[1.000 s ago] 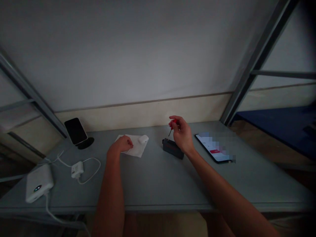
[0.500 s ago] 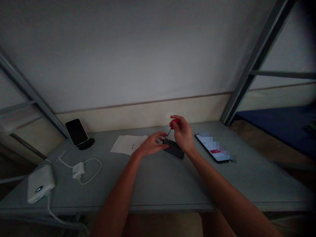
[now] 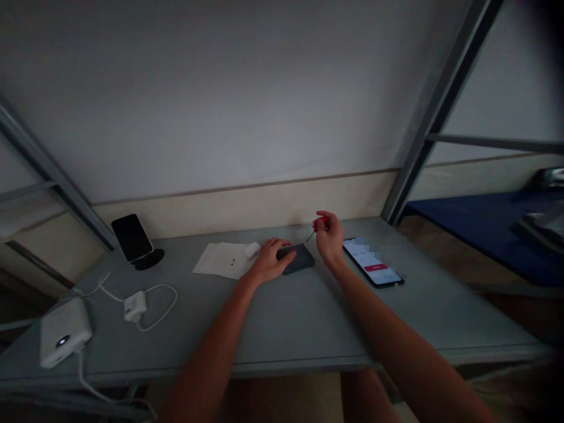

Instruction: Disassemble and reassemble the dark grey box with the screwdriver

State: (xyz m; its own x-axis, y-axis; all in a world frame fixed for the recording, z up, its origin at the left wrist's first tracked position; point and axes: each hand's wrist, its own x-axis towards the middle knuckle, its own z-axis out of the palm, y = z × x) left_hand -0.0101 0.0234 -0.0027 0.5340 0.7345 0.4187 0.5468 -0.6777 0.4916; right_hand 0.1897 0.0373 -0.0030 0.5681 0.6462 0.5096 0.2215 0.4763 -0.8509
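A dark rectangular box (image 3: 302, 257) lies flat on the grey desk (image 3: 299, 317). My left hand (image 3: 269, 259) grips its left end, thumb across the top and fingers at the far side. To the right, my right hand (image 3: 331, 239) is closed round a small screwdriver (image 3: 320, 224) with a red handle. Its thin shaft points down and left, and the tip is in the air just beyond the box, apart from it. Left of my left hand are white paper sheets (image 3: 214, 258) carrying a few tiny dark pieces (image 3: 233, 262), too small to name, and a white rounded object (image 3: 251, 249).
A phone (image 3: 374, 264) with a lit screen lies at the right. On the left are a dark-screened device on a stand (image 3: 131, 238), a white adapter (image 3: 135, 305) with a looped cable, and a white power bank (image 3: 66, 332). Metal posts (image 3: 416, 158) flank the desk.
The box, held on edge under the screwdriver tip before, now lies flat. My right hand has drawn the screwdriver away to the right. The view has shifted slightly.
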